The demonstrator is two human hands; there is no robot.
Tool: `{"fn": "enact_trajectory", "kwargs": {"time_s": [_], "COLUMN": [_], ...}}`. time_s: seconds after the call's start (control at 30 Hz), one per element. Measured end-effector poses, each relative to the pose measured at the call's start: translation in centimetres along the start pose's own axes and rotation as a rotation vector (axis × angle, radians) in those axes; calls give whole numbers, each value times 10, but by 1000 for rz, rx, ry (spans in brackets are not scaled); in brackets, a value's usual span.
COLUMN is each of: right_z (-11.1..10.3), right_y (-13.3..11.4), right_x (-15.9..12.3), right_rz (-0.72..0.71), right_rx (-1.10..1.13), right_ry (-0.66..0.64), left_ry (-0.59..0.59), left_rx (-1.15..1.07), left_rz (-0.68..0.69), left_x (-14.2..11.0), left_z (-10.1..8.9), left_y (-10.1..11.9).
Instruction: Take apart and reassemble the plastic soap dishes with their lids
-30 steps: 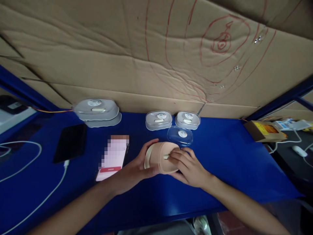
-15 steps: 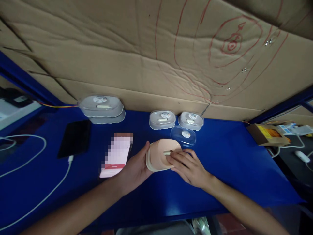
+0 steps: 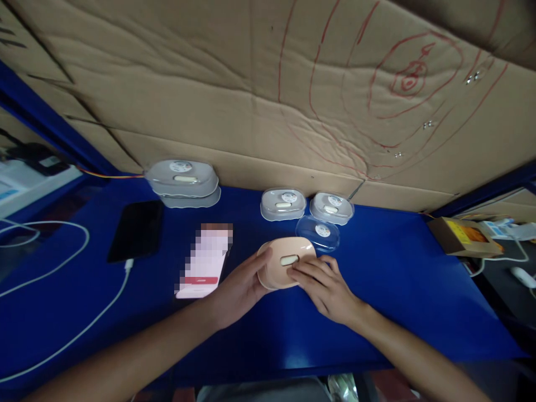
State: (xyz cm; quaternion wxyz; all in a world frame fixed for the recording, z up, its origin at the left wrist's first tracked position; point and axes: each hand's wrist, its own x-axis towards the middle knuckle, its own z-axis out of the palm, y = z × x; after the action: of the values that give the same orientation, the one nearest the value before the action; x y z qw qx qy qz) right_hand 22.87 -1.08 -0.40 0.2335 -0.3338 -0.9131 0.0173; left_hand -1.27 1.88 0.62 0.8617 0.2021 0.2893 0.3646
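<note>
A small peach oval container point(image 3: 278, 276) with rounded corners is held over the blue table's middle. Its peach lid point(image 3: 304, 247) has a white oblong piece point(image 3: 288, 260) set into the top. My left hand point(image 3: 243, 285) wraps the left side, its thumb lying over the lid's edge. From the right, my right hand point(image 3: 324, 285) grips the container, fingertips pressed on the lid just beside the white piece. What lies under the lid is hidden. Just behind is a clear oval cover point(image 3: 320, 233) with a round sticker, flat on the table.
Two grey lidded containers point(image 3: 283, 205) point(image 3: 332, 208) stand against the cardboard wall point(image 3: 201, 84). Further left is a larger grey stack point(image 3: 184, 184). A lit phone point(image 3: 205, 259) and a dark phone point(image 3: 136, 231) with a white cable point(image 3: 121, 290) lie left. A brown box point(image 3: 460, 237) stands right.
The lid now sits evenly over the base, whose rim showed at the left before. My right fingers have come off the white piece onto the lid beside it. The view has shifted slightly.
</note>
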Motion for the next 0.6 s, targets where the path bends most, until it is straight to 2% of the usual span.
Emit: {"fn": "enact_trajectory", "kwargs": {"time_s": [0.07,0.17,0.33,0.4,0.47,0.53,0.6], "right_z": [1,4,6,4,1,-2,-2], "right_y": [3,20,67,77,74,61,45], "right_x": [-2,-7,-17,-19,-18,-16,-13], "right_rz": [13,32,378,425,421,406,328], "right_rx": [29,62,-122,-125,-50,57,153], "right_ry": [-32,-48,14,4,55,142,157], "left_ry": [-6,63,184,180,140,79,6], "left_rx": [18,-9,-10,-6,10,37,54], "left_rz": [30,30,39,27,9,-3,3], "left_x": [0,1,3,4,5,5,5], "left_z": [-2,-2,1,0,-3,-6,-7], "left_y": [-2,-1,8,10,8,6,3]}}
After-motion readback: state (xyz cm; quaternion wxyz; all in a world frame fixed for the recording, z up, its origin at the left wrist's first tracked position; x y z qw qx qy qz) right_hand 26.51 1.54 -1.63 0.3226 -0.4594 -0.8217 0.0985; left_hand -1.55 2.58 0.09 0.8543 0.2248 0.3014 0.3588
